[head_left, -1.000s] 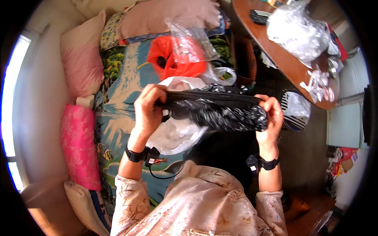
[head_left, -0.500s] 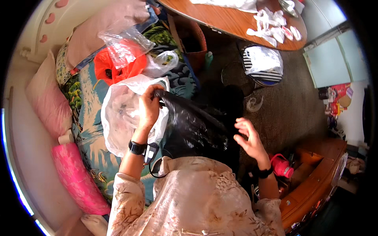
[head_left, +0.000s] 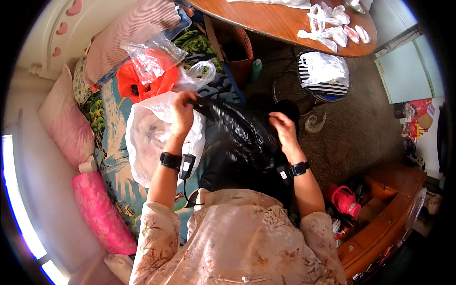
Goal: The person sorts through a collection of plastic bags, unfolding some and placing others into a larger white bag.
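My left hand [head_left: 182, 114] is closed around one end of a black plastic bag [head_left: 240, 128], which stretches crumpled across my lap. At the bag's other end, my right hand [head_left: 284, 128] has its fingers pinched together on the edge. Just left of my left hand, a large white plastic bag [head_left: 148, 137] lies spread open on the bed, with small dim contents I cannot make out. Beyond it are a red plastic bag [head_left: 124, 81], a clear plastic bag [head_left: 148, 50] on top of that, and another whitish bag [head_left: 202, 76].
The patterned bed [head_left: 114, 142] holds pillows [head_left: 66, 116] and a pink roll [head_left: 102, 213]. A wooden table [head_left: 266, 21] bears small white bags [head_left: 327, 28]. A striped stool [head_left: 327, 88] stands below it. At right are a pink flask [head_left: 343, 200] and a wooden cabinet [head_left: 394, 213].
My right hand has moved left and forward from beside the bag and closed on its edge. The black bag is now held at both ends. My left hand keeps its grip.
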{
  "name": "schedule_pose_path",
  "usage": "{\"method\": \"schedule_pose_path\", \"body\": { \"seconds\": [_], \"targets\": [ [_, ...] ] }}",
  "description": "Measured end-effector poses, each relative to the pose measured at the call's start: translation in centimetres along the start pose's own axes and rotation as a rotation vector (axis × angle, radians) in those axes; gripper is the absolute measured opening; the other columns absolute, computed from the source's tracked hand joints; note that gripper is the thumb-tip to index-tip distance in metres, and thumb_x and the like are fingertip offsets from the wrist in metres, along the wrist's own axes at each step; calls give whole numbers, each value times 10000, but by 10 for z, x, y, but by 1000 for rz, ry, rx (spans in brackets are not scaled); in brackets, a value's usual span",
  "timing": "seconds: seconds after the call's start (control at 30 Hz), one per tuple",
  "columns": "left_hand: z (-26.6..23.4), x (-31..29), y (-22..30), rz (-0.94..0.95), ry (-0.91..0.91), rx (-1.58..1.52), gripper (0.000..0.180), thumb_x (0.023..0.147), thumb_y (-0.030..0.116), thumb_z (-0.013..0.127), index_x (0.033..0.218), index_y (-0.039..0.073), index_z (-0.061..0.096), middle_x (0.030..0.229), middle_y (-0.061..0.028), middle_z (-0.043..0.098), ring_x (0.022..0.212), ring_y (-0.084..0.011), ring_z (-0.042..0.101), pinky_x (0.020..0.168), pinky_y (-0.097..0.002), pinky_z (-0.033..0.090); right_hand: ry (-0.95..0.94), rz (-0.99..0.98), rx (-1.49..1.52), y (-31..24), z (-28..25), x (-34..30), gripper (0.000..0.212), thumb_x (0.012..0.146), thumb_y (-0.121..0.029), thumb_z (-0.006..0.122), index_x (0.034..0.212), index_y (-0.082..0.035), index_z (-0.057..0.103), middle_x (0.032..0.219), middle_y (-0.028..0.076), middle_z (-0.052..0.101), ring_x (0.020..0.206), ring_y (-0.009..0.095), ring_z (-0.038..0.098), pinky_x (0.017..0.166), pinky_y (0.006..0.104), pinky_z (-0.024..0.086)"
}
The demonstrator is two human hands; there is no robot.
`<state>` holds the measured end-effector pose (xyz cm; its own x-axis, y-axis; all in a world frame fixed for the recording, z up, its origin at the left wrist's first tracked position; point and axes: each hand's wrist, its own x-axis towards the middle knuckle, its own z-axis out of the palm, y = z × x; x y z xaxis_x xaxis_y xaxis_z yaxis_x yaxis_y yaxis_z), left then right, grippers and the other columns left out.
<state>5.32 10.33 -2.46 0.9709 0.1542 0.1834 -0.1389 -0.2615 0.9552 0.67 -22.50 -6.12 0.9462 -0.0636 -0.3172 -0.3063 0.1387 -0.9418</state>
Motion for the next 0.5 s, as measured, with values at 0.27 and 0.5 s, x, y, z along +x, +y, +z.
{"method": "schedule_pose_path", "body": {
  "seconds": [0.27, 0.5],
  "targets": [
    [18, -63, 60, -380, -6, -305, 810, 893, 309, 722, 1499, 25, 265, 1417, -138, 415, 1179, -243, 529, 911, -380, 498, 261, -374, -3, 3, -12, -1, 115, 956, -42, 618, 1057, -40, 675, 959, -43, 658, 842, 10, 560, 734, 170, 438],
    [77, -94, 19, -479, -630, 160, 469, 870, 218, 716, 1195, -83, 565, 1203, -187, 612, 1086, -198, 546, 896, -305, 446, 320, -341, 25, 18, -20, -1, 120, 948, -64, 641, 1060, -49, 681, 959, -55, 644, 848, 22, 556, 758, 172, 436]
  ]
}}
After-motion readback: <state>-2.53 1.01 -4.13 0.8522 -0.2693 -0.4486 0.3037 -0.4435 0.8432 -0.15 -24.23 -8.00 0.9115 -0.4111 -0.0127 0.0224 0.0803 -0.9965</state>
